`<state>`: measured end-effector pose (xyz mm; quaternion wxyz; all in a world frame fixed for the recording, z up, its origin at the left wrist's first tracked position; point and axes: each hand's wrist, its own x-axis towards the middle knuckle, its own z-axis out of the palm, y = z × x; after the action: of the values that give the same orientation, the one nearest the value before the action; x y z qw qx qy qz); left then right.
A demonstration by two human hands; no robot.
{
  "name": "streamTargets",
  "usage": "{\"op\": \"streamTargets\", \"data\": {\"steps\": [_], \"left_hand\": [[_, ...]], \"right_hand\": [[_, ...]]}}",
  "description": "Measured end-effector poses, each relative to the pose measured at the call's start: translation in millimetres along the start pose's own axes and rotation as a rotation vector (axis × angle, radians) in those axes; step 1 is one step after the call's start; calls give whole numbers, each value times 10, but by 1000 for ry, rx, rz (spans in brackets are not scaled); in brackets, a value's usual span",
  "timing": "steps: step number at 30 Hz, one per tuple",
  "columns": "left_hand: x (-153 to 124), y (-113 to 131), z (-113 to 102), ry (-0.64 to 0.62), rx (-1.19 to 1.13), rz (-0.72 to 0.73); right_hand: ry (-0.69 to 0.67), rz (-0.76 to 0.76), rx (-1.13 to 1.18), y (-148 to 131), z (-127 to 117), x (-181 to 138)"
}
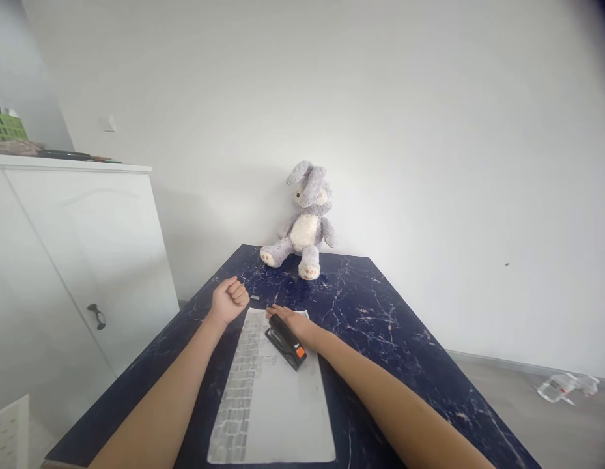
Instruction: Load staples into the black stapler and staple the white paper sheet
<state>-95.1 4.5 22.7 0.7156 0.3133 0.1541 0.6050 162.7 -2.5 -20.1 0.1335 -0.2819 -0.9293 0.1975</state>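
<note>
My left hand (230,300) is curled into a fist on the dark blue marbled table (375,326), left of the paper's top edge; nothing sticks out of it. My right hand (298,324) lies with its fingers stretched out over the upper part of a white sheet of paper (287,417). Right beside that hand, a black stapler (286,342) with an orange patch rests at a slant on the sheet; the hand is partly behind it, and I cannot tell whether they touch. A small grey strip, perhaps staples (254,298), lies between my hands, beyond the paper.
A grey plush rabbit (305,231) sits at the table's far end against the white wall. At left stands a white cabinet (87,221) with a green basket (6,126) on top. Clear plastic bottles (559,387) lie on the floor at right.
</note>
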Motion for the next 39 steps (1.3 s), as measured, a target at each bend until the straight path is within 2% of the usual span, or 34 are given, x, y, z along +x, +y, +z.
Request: {"op": "streamTargets", "data": {"steps": [4,8,11,13,16,18,21,23,26,30,33,36,39], "left_hand": [[-16,-437,305,-138,283,-87],[-94,-838,573,-266,865,79],[-155,-935,606,-405,1303,147],[-187,-935,583,-538,1489,101],[-216,-930,579,-720,1662,41],[-223,-942,609,-769,1713,54],[-222,-960,659,-770,1715,67],[-222,-961,676,-762,1708,62],[-229,-950,686,-726,1697,36],[-240,-950,677,-702,1698,10],[-238,-973,637,-695,1646,-10],[-231,-999,590,-663,1573,-58],[-219,-1011,564,-634,1556,-70]], "right_hand": [[56,76,22,216,-149,-462],[110,121,66,298,-278,-814],[151,121,114,297,-354,-923],[287,150,131,268,-403,-957],[529,276,114,132,-477,-1049],[519,332,123,-31,-507,-1164],[330,307,120,-286,-503,-1356],[268,281,89,-374,-484,-1437],[319,273,100,-329,-480,-1456],[402,258,231,-120,-499,-1431],[407,267,500,4,-477,-1447],[479,314,810,66,-428,-1445],[501,335,983,74,-402,-1417]]}}
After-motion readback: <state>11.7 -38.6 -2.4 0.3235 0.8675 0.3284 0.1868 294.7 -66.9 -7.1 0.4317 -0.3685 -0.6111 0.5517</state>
